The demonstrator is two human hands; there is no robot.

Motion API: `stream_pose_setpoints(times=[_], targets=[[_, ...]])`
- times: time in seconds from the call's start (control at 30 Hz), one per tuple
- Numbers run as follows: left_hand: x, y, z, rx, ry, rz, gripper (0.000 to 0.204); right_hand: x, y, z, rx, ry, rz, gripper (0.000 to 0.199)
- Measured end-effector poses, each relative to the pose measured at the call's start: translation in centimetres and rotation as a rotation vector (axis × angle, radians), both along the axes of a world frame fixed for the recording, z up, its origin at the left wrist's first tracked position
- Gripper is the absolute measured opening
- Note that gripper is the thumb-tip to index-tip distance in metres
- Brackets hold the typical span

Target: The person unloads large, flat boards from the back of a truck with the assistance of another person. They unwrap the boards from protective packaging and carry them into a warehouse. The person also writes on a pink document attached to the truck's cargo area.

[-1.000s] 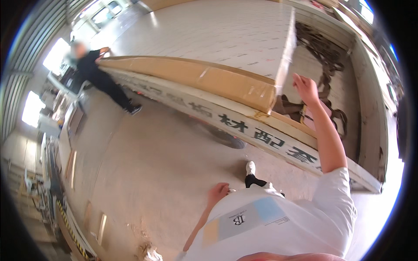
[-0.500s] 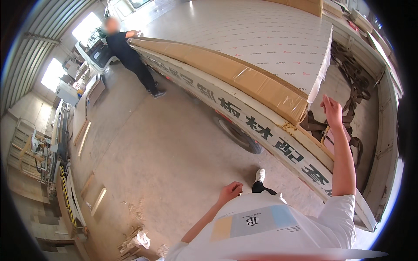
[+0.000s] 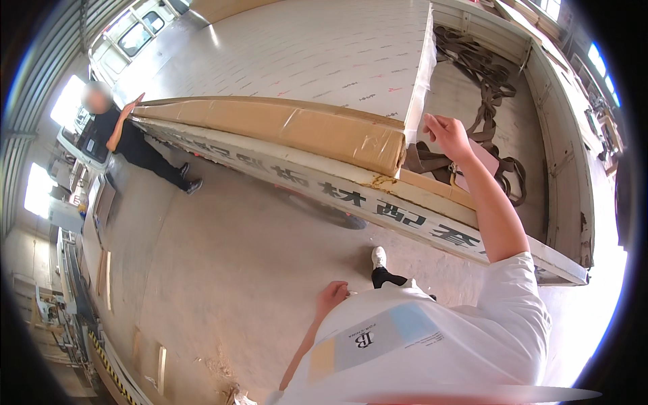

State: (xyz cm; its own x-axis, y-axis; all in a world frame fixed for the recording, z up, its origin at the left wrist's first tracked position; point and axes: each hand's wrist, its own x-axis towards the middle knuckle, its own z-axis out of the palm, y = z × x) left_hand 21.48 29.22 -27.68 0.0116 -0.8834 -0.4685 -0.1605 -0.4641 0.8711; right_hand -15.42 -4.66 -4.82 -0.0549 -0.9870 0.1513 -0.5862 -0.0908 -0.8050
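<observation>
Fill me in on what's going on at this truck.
A person in a white T-shirt stands beside a flatbed truck loaded with a stack of large white panels edged in brown cardboard wrapping. Their right hand is raised to the near corner of the stack, at its plastic-covered edge; whether it grips is unclear. Their left hand hangs empty at their side. A second person in black stands at the far end, hand on the stack. Brown straps lie on the truck bed.

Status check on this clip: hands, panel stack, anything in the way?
Right hand raised at the white panel stack corner, grip unclear. Left hand hangs empty. Brown straps behind; another person at far end.
</observation>
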Motion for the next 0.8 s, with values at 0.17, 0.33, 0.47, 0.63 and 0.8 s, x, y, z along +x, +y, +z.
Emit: stream_pose_setpoints(times=[0.17, 0.33, 0.47, 0.63, 0.8], targets=[[-0.6, -1.5, 2.5, -0.047, -0.045, -0.050, 0.023, -0.5, 0.3, 0.4, 0.034, 0.008, 0.008, 0.048], [-0.5, -1.8, 0.1, -0.093, 0.122, -0.017, 0.023, 0.4, 0.0, -0.4, 0.005, -0.097, 0.058, 0.046], [-0.6, -4.9, 3.6, -0.054, -0.087, -0.083, 0.024, 0.6, 0.7, -0.1, 0.062, -0.198, 0.080, 0.041], [0.3, -5.2, 4.8, -0.058, -0.051, -0.029, 0.024, 1.0, -0.5, -1.6, 0.042, -0.234, 0.146, 0.042], [1.0, -5.0, 4.6, -0.060, -0.020, 0.016, 0.024, 0.4, -1.0, -2.1, 0.112, -0.229, 0.083, 0.043]])
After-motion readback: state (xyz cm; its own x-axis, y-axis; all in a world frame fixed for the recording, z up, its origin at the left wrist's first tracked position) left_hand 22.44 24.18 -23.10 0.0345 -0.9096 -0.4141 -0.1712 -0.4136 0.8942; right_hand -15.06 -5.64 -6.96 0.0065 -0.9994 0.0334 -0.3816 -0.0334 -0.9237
